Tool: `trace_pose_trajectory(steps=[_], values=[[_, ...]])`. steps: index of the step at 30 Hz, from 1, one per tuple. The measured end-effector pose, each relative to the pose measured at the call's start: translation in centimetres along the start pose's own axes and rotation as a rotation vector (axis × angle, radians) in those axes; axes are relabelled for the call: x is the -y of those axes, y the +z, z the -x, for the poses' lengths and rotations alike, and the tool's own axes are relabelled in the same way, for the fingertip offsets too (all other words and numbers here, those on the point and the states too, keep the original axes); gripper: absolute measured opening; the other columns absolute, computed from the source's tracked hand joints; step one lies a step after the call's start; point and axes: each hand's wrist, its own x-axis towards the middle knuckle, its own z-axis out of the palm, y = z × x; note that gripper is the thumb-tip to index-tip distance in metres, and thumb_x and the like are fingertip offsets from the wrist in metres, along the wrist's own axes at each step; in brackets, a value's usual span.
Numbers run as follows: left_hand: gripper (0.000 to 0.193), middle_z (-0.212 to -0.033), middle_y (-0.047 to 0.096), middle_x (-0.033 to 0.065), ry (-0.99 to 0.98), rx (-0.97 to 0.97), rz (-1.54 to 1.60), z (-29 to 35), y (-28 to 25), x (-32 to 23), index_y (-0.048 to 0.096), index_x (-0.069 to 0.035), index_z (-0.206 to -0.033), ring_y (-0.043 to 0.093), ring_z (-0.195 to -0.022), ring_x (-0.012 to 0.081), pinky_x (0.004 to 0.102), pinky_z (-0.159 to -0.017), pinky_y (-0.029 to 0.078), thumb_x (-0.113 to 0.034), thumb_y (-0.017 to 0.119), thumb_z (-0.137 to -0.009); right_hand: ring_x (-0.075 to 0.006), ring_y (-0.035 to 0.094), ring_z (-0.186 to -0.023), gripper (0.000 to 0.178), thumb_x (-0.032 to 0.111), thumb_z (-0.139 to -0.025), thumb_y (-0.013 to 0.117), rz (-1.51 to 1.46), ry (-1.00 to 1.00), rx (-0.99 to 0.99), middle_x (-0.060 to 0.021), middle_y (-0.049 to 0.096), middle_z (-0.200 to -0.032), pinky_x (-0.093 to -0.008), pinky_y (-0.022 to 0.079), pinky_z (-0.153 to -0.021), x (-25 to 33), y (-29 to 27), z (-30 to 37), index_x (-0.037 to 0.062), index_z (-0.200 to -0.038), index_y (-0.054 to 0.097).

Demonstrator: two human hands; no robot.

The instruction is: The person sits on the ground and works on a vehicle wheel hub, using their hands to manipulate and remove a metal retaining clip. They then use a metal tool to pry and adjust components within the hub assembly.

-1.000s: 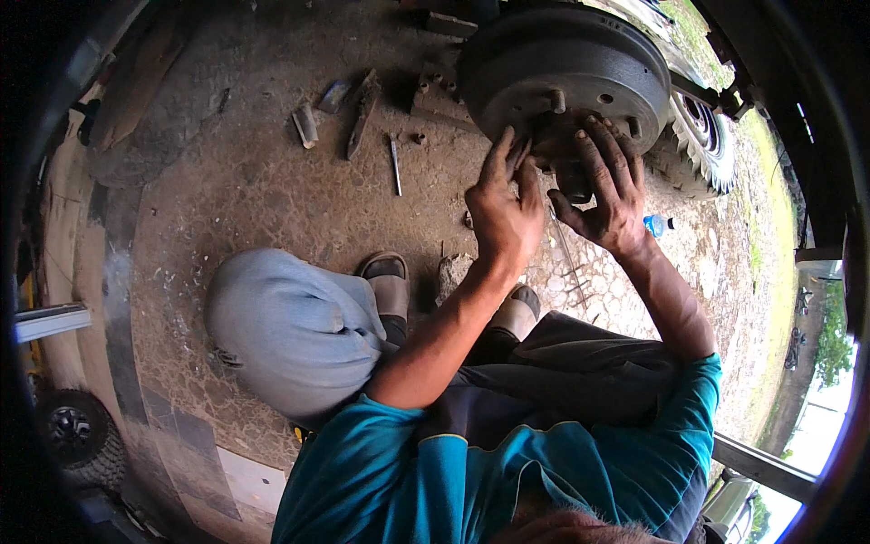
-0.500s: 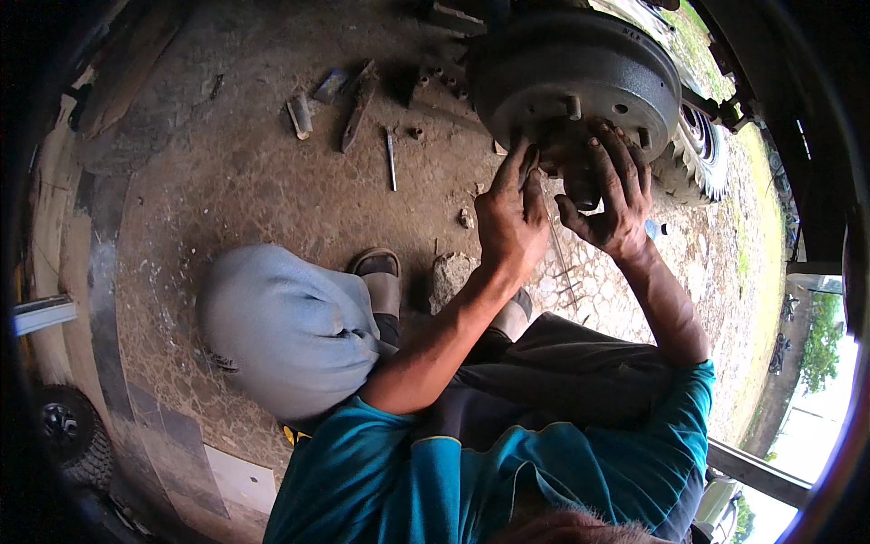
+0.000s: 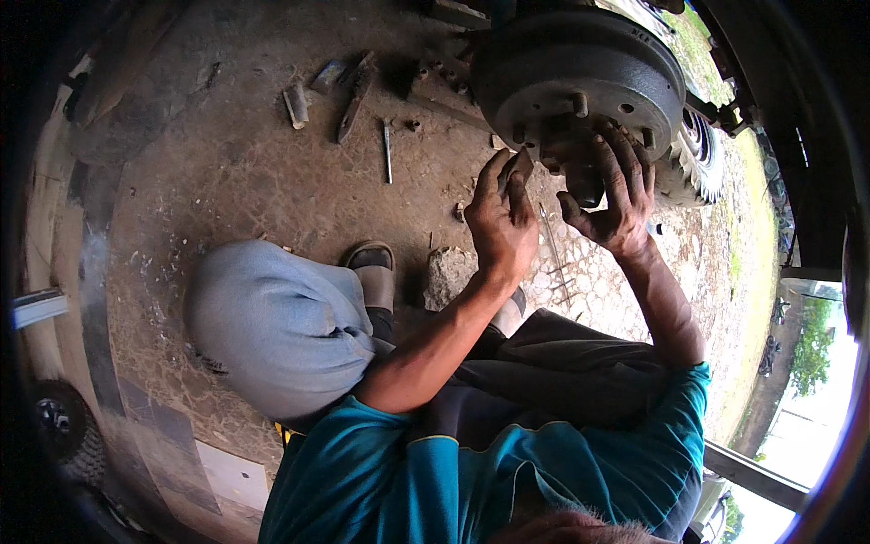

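Observation:
A large dark brake drum (image 3: 571, 68) is at the upper right, with wheel studs (image 3: 579, 105) sticking out of its face around a round hub (image 3: 575, 163). My right hand (image 3: 621, 195) rests against the hub's right side, fingers spread and reaching up toward the drum face, with the thumb low beside the hub's end. Just left of the hub, apart from it, my left hand (image 3: 500, 222) pinches a small dark flat piece (image 3: 515, 170) between thumb and fingers. What kind of piece it is I cannot make out.
On the floor lie a wrench-like rod (image 3: 388, 150), a rusty flat bar (image 3: 355, 102), a short metal tube (image 3: 295, 105) and a small nut-like part (image 3: 413, 125). A stone block (image 3: 449, 276) sits near my feet. A tyre (image 3: 693, 168) stands behind the drum.
My left hand has drawn back from the hub, down and to the left, with the dark piece in its fingers. The right hand stays on the hub.

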Motion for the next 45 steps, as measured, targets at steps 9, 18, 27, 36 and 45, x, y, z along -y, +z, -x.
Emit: trace_pose_trajectory(steps=[9,18,27,36,45], values=[[0.027,-0.129,0.075,0.0220,0.034,-0.029,0.097,0.3,1.0,-0.9,0.064,0.010,-0.136,0.074,-0.120,0.0235,0.0316,-0.101,0.059,0.001,0.055,-0.112,-0.0424,0.063,-0.136,0.083,0.042,-0.079,0.090,0.027,-0.023,-0.015,-0.0241,0.065,-0.145,-0.0607,0.045,-0.118,-0.5,0.3,0.3,0.0010,-0.146,0.064],[0.030,-0.128,0.076,0.0226,0.077,0.015,0.040,0.5,1.3,-1.7,0.065,0.007,-0.138,0.074,-0.121,0.0238,0.0318,-0.099,0.060,0.001,0.059,-0.109,-0.0420,0.065,-0.133,0.080,0.048,-0.082,0.087,0.054,-0.055,-0.040,-0.0242,0.068,-0.141,-0.0557,0.046,-0.118,-0.8,0.7,0.3,0.0003,-0.143,0.066],[0.032,-0.123,0.078,0.0249,0.089,0.132,-0.097,-2.6,0.4,-2.9,0.066,0.007,-0.138,0.079,-0.113,0.0292,0.0364,-0.092,0.063,-0.001,0.061,-0.108,-0.0397,0.068,-0.129,0.077,0.060,-0.092,0.076,0.104,-0.098,-0.084,-0.0238,0.072,-0.135,-0.0533,0.048,-0.114,-1.1,1.1,0.3,-0.0003,-0.140,0.066],[0.032,-0.119,0.079,0.0259,0.092,0.154,-0.061,-3.2,0.1,-3.6,0.067,0.006,-0.138,0.079,-0.113,0.0320,0.0375,-0.093,0.063,-0.004,0.061,-0.108,-0.0419,0.069,-0.127,0.076,0.060,-0.093,0.075,0.081,-0.112,-0.129,-0.0229,0.073,-0.132,-0.0531,0.048,-0.114,-1.6,1.5,0.3,0.0001,-0.138,0.066],[0.039,-0.117,0.075,0.0314,0.215,0.109,-0.091,-2.6,-0.2,-3.1,0.062,0.000,-0.144,0.076,-0.107,0.0448,0.0466,-0.084,0.065,-0.002,0.063,-0.104,-0.0409,0.067,-0.130,0.079,0.057,-0.087,0.080,0.055,-0.071,-0.080,-0.0228,0.070,-0.138,-0.0552,0.047,-0.115,-1.4,1.4,0.7,0.0000,-0.141,0.066]])
